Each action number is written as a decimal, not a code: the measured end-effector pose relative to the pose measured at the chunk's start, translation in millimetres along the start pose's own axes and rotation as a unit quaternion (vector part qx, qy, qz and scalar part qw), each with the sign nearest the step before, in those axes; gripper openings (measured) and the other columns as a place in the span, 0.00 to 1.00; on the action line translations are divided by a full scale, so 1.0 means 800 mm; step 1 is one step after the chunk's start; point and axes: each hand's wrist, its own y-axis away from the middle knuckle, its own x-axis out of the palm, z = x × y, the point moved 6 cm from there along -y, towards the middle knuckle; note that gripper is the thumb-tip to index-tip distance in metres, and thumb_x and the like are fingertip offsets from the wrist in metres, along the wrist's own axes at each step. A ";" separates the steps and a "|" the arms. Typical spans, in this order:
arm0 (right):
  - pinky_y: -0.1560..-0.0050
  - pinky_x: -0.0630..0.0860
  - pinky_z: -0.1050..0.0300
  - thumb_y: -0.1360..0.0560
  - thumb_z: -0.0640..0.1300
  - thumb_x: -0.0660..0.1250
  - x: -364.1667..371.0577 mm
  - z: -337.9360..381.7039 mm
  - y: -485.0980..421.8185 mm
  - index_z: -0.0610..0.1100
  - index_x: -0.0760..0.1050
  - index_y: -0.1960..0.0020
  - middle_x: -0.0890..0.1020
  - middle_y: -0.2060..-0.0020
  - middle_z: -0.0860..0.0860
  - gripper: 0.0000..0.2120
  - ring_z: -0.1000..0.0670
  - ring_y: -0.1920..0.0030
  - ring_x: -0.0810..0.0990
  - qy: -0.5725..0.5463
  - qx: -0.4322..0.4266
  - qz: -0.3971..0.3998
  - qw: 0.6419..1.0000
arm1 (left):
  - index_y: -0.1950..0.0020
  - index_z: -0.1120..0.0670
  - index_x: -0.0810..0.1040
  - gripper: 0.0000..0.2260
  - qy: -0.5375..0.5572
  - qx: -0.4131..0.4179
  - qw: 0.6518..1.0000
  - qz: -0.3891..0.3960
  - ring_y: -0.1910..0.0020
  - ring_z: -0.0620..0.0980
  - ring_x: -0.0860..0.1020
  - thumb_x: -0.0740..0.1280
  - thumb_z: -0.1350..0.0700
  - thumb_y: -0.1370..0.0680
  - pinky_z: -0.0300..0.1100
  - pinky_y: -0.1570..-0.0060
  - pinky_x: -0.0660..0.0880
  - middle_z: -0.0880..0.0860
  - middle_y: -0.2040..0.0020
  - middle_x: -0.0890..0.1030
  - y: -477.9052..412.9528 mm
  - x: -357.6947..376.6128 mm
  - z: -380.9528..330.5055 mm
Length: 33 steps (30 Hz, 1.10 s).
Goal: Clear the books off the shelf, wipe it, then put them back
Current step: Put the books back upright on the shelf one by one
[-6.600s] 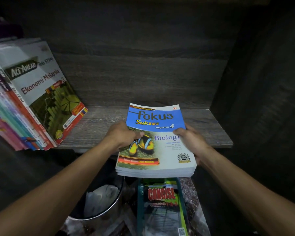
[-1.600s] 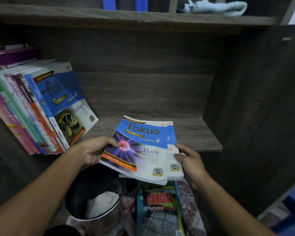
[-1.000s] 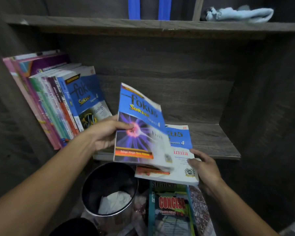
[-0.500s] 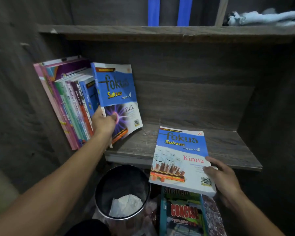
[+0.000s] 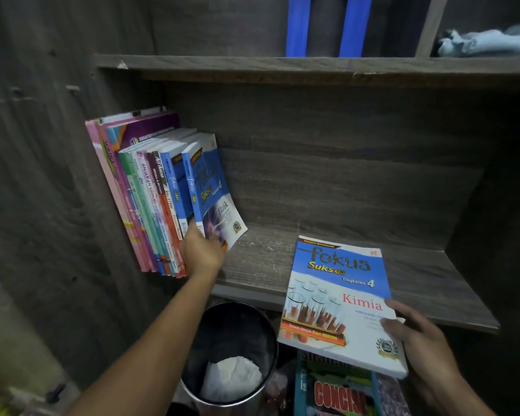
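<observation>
Left grip (image 5: pixel 203 250): closed round the lower end of the Fizik book (image 5: pixel 215 187), with the fingers on the cover close to the spine.
Fizik book: stands on the shelf (image 5: pixel 267 259), tilted left. It is the rightmost of the row of books (image 5: pixel 150 205) and lies against its neighbour.
Row of books: spines face outward, and all lean left against the shelf's left wall.
Right grip (image 5: pixel 418 340): pinches the Kimia book (image 5: pixel 333 295) at its lower right corner, with the thumb on the cover and the fingers hidden beneath.
Kimia book: cover up, with its far end over the shelf's front edge. Whether it touches the board cannot be told. It is well apart from the row.
Below the shelf: a metal bin (image 5: pixel 237 325) holds crumpled white paper (image 5: pixel 231 376). Beside it, a "CONCISE" book (image 5: pixel 336 394) lies under the Kimia book's near end.
Upper shelf: a pale blue cloth (image 5: pixel 490 40) lies at the right.
</observation>
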 end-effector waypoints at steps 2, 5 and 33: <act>0.51 0.81 0.38 0.25 0.35 0.70 0.000 0.000 0.001 0.51 0.78 0.41 0.85 0.51 0.42 0.16 0.39 0.56 0.86 -0.009 0.005 0.001 1.000 | 0.45 0.55 0.73 0.10 -0.155 0.021 0.986 0.062 0.51 0.54 0.76 0.70 0.60 0.24 0.45 0.51 0.73 0.53 0.50 0.77 -0.009 -0.008 0.000; 0.51 0.81 0.39 0.25 0.35 0.70 -0.001 -0.001 0.003 0.50 0.78 0.40 0.85 0.51 0.42 0.17 0.39 0.57 0.86 -0.014 0.009 0.000 1.000 | 0.51 0.56 0.75 0.13 -0.318 0.061 0.940 0.104 0.57 0.54 0.79 0.75 0.52 0.28 0.50 0.52 0.79 0.54 0.56 0.79 -0.018 -0.028 -0.001; 0.52 0.82 0.37 0.25 0.31 0.69 0.002 -0.005 0.006 0.50 0.75 0.40 0.84 0.49 0.48 0.19 0.41 0.57 0.87 -0.040 -0.032 -0.007 0.999 | 0.57 0.58 0.76 0.13 -0.042 -0.087 0.908 0.407 0.72 0.50 0.80 0.68 0.48 0.22 0.41 0.70 0.77 0.56 0.62 0.82 0.135 0.077 0.032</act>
